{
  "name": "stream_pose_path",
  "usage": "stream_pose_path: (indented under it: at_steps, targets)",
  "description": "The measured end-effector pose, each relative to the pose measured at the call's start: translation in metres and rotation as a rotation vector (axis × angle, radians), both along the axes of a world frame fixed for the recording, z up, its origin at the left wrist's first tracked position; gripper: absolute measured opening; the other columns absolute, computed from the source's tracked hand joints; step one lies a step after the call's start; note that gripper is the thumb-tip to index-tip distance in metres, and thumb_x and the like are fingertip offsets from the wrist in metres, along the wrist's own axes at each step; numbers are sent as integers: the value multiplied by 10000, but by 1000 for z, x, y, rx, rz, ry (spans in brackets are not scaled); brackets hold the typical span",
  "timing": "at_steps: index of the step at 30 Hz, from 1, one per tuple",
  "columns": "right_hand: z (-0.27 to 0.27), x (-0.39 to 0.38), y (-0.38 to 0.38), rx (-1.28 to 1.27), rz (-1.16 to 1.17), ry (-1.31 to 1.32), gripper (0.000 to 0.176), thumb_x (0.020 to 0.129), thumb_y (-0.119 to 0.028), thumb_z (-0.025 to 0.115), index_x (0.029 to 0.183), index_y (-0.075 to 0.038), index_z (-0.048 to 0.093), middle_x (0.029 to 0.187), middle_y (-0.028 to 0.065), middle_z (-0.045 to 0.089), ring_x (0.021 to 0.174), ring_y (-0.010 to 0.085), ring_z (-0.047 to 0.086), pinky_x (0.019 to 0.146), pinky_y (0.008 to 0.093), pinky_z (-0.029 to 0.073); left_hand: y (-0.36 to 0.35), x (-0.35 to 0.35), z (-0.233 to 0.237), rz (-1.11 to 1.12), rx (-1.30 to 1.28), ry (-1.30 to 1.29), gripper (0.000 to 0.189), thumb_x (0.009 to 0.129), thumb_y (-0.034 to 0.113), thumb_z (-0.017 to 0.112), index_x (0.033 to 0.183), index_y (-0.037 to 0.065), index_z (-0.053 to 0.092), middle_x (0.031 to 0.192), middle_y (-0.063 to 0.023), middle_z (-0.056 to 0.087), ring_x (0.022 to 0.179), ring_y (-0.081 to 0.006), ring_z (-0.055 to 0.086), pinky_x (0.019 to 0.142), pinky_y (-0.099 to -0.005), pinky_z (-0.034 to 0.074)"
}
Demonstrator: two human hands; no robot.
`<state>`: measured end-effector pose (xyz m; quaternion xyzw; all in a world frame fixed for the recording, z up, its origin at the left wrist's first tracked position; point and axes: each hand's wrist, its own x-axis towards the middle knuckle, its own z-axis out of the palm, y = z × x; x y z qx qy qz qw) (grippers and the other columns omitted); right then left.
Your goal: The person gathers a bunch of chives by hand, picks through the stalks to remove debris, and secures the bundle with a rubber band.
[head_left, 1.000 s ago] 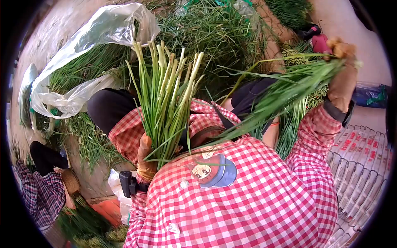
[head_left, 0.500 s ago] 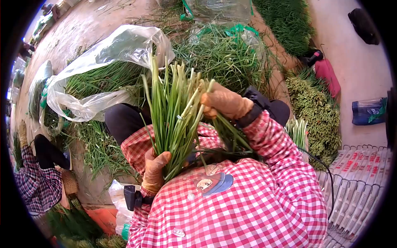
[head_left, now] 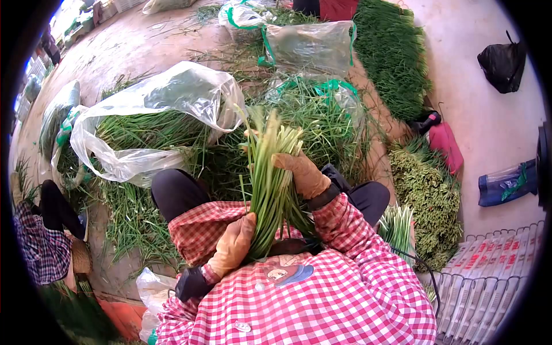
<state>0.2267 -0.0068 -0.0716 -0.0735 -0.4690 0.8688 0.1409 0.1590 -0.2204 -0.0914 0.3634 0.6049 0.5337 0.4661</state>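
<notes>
A bunch of garlic chives (head_left: 270,190), long green stalks with pale ends pointing up and away, stands in front of my chest. Low on its left side, my left hand (head_left: 233,244) in an orange-tan glove is closed around the stalks. My right hand (head_left: 303,173), gloved alike, wraps the upper right side near the pale ends; some of its fingers are hidden behind the bunch. The lower leafy ends hang down towards my lap, partly out of sight.
Ahead lie loose green leaves (head_left: 322,121) and an open clear plastic bag (head_left: 172,86) of greens. To the right are stacked bunches (head_left: 425,198), a dark green row (head_left: 391,57) and a white crate (head_left: 489,276). Another person's checked sleeve (head_left: 40,241) shows at left.
Both hands have brought the stalks together into a tighter bunch. My right hand has moved down from the tips to its side, and the separate stalks have joined it. The view has shifted.
</notes>
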Motion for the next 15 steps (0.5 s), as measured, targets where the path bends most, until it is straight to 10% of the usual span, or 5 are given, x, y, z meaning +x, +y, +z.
stream_pose_path:
  at_steps: [4, 8, 11, 15]
  targets:
    - [7, -2, -6, -110, 33, 93, 631, 770, -229, 728, 1303, -44, 446, 1251, 149, 518, 1029, 245, 602, 848, 350, 524, 1, 1, -13, -89, -167, -426, 505, 967, 456, 402, 1072, -9, 569, 848, -88, 669, 719, -179, 658, 584, -274, 530]
    - [12, 2, -1, 15, 61, 60, 757, 765, -195, 740, 1393, -71, 335, 1227, 167, 533, 881, 187, 634, 759, 309, 535, 4, 4, -12, -169, -91, 93, 486, 999, 393, 341, 1098, -16, 583, 862, -90, 680, 751, -175, 667, 653, -279, 518]
    - [29, 4, -7, 91, 73, -173, 796, 764, -175, 728, 1426, -71, 299, 1196, 116, 546, 819, 132, 599, 728, 270, 507, -3, -1, -56, -302, 163, 980, 360, 987, 264, 390, 1155, -3, 563, 980, -89, 668, 876, -185, 654, 706, -283, 508]
    - [23, 12, -2, 104, -17, -51, 668, 805, -150, 673, 1385, -40, 359, 795, 58, 615, 713, 140, 594, 679, 277, 479, 10, -6, -45, -48, 271, 425, 358, 986, 232, 383, 1201, -3, 546, 1046, -145, 645, 933, -234, 635, 818, -303, 487]
